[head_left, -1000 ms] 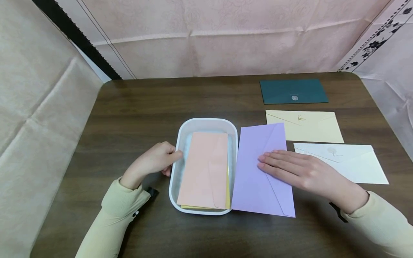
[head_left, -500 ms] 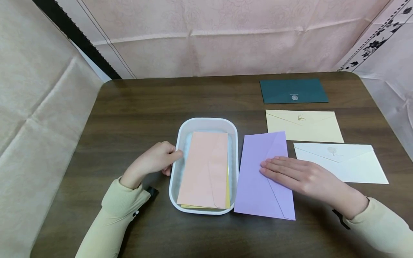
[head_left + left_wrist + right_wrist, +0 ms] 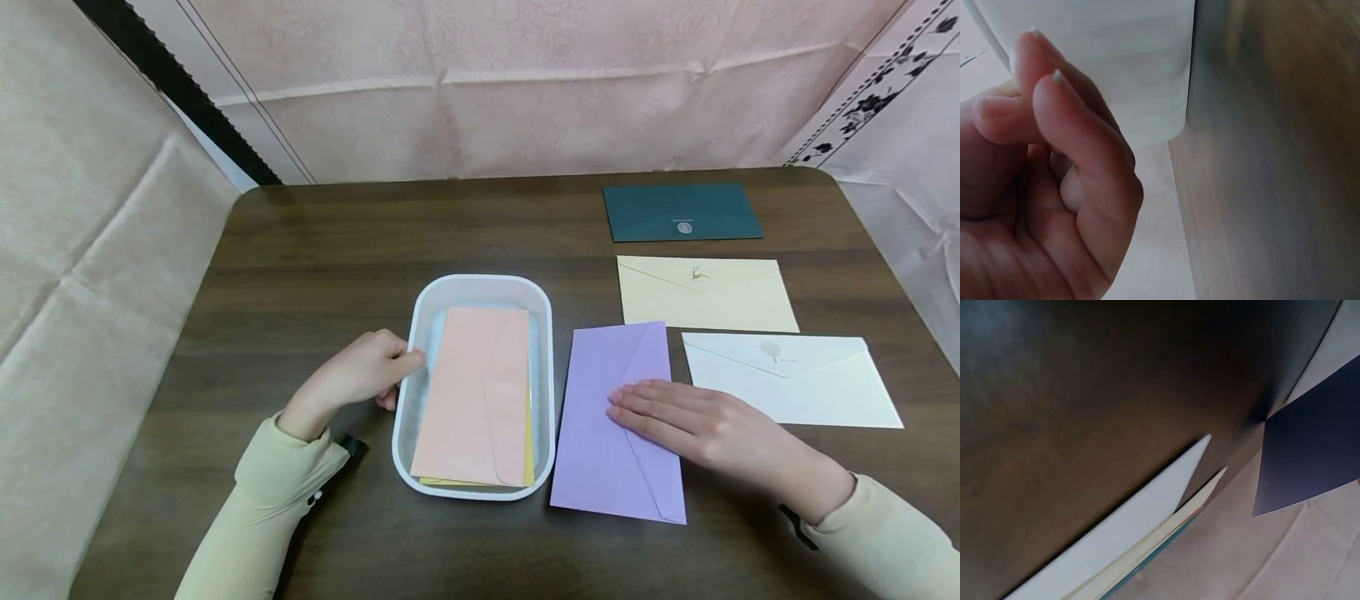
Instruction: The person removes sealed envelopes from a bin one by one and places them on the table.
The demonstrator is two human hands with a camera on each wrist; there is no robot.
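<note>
My left hand (image 3: 367,367) pinches the left rim of a white plastic tray (image 3: 480,283), thumb on top and fingers curled below. In the left wrist view the curled fingers (image 3: 1088,144) stand against the tray's wall (image 3: 1141,69). Inside the tray a pink envelope (image 3: 472,392) covers most of a yellow one (image 3: 529,442). My right hand (image 3: 697,421) holds a purple envelope (image 3: 600,433) just right of the tray, its fingers extended over the top. The thumb is hidden beneath. In the right wrist view the purple envelope's shaded underside (image 3: 1313,444) shows, tilted up from the table.
To the right lie a white envelope (image 3: 802,392), a cream envelope (image 3: 712,300) and a dark green envelope (image 3: 682,212) in a column. All rest on a brown wooden table (image 3: 337,250). Pale cloth (image 3: 525,100) hangs behind its far edge.
My right hand and the purple envelope have moved toward me and slightly right, so the envelope no longer overlaps the tray's rim. The left hand and tray have stayed put.
</note>
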